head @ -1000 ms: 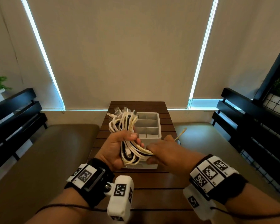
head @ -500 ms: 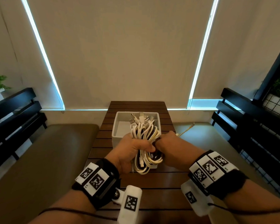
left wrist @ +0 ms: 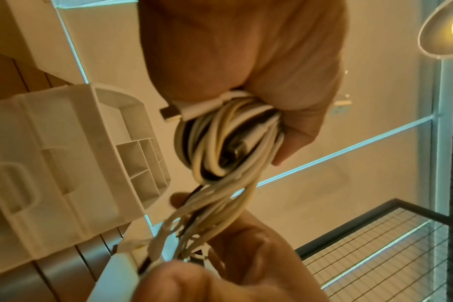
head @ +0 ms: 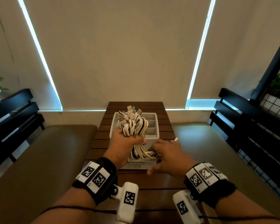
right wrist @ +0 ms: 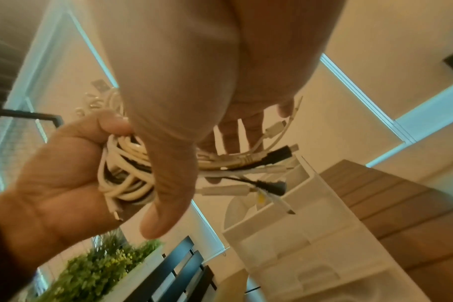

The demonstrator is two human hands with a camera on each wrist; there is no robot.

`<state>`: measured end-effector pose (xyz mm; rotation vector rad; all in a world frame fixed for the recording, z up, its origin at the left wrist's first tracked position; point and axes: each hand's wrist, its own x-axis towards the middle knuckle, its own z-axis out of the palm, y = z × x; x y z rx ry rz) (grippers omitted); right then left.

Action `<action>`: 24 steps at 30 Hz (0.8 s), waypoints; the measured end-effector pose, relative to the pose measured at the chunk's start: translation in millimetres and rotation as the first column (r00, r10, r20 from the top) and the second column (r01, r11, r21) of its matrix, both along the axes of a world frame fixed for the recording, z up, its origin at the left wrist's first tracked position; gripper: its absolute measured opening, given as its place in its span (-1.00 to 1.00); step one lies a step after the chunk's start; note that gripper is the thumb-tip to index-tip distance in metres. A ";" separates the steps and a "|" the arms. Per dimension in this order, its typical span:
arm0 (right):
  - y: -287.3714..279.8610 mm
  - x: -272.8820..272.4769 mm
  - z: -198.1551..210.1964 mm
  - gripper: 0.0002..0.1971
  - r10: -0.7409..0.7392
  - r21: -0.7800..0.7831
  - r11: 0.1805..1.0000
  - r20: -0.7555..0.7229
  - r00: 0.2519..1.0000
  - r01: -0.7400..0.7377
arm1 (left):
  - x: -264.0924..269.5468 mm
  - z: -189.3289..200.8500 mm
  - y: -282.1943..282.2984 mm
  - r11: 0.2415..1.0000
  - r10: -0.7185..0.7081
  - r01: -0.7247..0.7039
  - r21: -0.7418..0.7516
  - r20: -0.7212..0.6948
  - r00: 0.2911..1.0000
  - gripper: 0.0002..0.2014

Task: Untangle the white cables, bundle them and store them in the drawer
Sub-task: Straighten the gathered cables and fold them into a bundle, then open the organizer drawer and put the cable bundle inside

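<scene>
White cables sit bundled, clenched in the left hand above the drawer mid-table; the right hand, fingers relaxed, touches loose ends, which may snag the dividers

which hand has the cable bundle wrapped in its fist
The left hand: its fingers curl round the cable bundle above the drawer. The right hand only has spread fingers at the loose ends.
</scene>
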<state>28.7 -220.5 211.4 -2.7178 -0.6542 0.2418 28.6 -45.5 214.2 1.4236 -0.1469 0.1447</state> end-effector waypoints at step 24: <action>3.4 -4.4 -2.5 -0.77 0.165 0.633 0.265 -0.773 0.613 0.727 | -10.2 -18.2 5.0 0.949 -0.243 0.213 -0.233 -0.111 0.964 -0.90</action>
